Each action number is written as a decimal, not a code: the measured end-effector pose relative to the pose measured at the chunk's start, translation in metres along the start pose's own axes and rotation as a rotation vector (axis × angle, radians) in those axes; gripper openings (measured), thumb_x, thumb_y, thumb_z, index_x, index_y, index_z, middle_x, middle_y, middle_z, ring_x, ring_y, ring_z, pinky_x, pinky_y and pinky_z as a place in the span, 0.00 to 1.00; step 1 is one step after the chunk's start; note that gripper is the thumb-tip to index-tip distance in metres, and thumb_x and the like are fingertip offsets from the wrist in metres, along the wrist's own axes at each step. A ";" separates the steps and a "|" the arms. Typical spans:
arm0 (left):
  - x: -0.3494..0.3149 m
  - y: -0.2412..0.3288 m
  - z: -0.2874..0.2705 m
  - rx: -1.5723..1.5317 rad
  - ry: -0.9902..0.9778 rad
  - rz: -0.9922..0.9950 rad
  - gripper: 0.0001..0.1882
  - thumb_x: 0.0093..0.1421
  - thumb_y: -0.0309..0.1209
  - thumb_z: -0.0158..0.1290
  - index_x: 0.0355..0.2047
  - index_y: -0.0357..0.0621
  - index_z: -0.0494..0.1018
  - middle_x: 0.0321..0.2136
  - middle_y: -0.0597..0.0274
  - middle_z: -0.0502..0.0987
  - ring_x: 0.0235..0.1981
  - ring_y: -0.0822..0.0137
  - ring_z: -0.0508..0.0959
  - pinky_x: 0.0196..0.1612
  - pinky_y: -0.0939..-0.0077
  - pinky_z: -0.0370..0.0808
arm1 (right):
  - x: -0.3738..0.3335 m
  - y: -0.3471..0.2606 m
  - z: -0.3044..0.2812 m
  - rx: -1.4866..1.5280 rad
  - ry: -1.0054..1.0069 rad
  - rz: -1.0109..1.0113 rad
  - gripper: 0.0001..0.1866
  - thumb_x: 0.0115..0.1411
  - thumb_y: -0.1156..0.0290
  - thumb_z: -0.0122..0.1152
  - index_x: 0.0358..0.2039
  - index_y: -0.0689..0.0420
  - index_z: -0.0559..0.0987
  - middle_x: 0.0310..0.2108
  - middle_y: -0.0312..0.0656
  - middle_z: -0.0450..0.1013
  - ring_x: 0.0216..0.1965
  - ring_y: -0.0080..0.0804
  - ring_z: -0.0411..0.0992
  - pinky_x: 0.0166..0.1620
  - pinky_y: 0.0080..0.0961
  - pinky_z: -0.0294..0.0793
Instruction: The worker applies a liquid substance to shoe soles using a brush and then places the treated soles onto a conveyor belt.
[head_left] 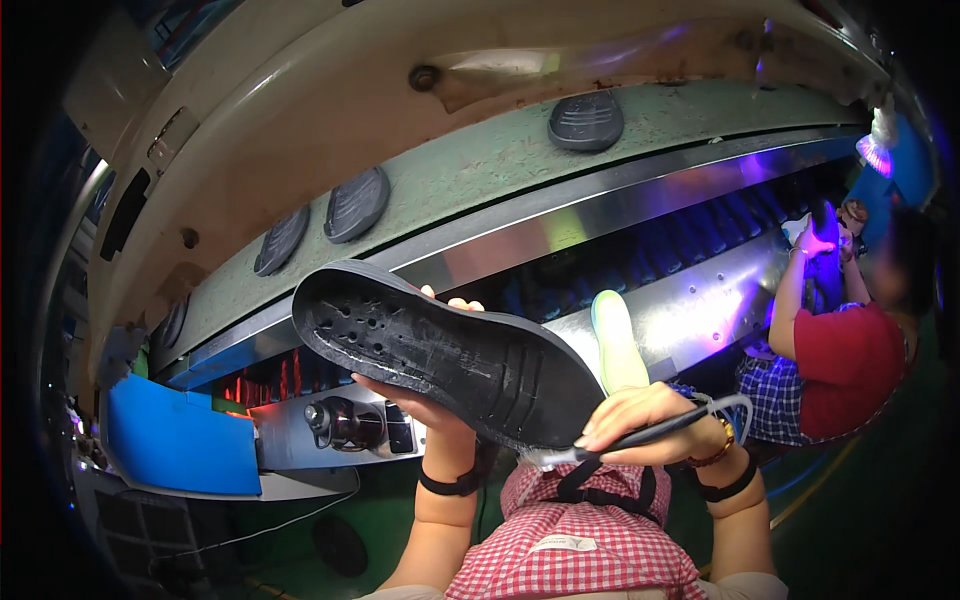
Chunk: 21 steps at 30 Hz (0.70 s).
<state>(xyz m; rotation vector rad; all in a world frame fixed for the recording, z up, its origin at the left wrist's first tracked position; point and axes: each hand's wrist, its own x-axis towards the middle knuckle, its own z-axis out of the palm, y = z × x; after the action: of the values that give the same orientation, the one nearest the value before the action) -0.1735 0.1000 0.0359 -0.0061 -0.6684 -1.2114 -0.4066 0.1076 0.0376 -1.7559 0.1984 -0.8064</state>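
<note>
A black shoe sole is tilted in front of me, its hollow, ribbed inner side facing up. My left hand is closed round its middle, thumb on the near edge and fingertips over the far edge. In my right hand is a brush with a dark handle and a thin clear tube at its back end. Its pale bristles are at the near rim of the sole, towards its right end; I cannot tell if they touch. Just beyond my right hand stands a yellow-green shoe-shaped piece.
Several dark soles lie on a green conveyor belt behind a metal rail. A dark jar and a phone are on the metal ledge at left. At right, a person in a red shirt works under purple light.
</note>
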 end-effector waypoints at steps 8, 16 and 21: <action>0.003 0.006 -0.007 0.061 0.030 0.036 0.47 0.49 0.66 0.42 0.56 0.37 0.54 0.49 0.51 0.64 0.46 0.51 0.66 0.53 0.54 0.62 | -0.010 0.009 -0.002 -0.118 0.059 0.118 0.12 0.44 0.79 0.64 0.33 0.61 0.79 0.33 0.43 0.76 0.34 0.32 0.73 0.44 0.26 0.69; 0.015 0.011 -0.001 0.155 0.352 -0.018 0.45 0.53 0.66 0.36 0.55 0.35 0.57 0.49 0.44 0.66 0.48 0.49 0.68 0.53 0.55 0.64 | -0.019 0.022 0.005 0.430 0.378 0.333 0.11 0.45 0.81 0.60 0.32 0.65 0.78 0.35 0.50 0.75 0.41 0.36 0.71 0.53 0.33 0.63; -0.048 -0.019 -0.014 0.385 0.269 -0.093 0.51 0.49 0.71 0.31 0.60 0.42 0.47 0.57 0.50 0.56 0.56 0.50 0.60 0.56 0.53 0.59 | -0.007 0.021 0.034 0.883 0.640 0.367 0.10 0.48 0.82 0.56 0.33 0.69 0.76 0.38 0.56 0.72 0.40 0.42 0.73 0.44 0.30 0.72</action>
<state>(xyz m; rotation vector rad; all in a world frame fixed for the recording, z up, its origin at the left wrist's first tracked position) -0.1922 0.1291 -0.0050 0.5059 -0.6594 -1.1300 -0.3855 0.1300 0.0116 -0.5799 0.4851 -0.9601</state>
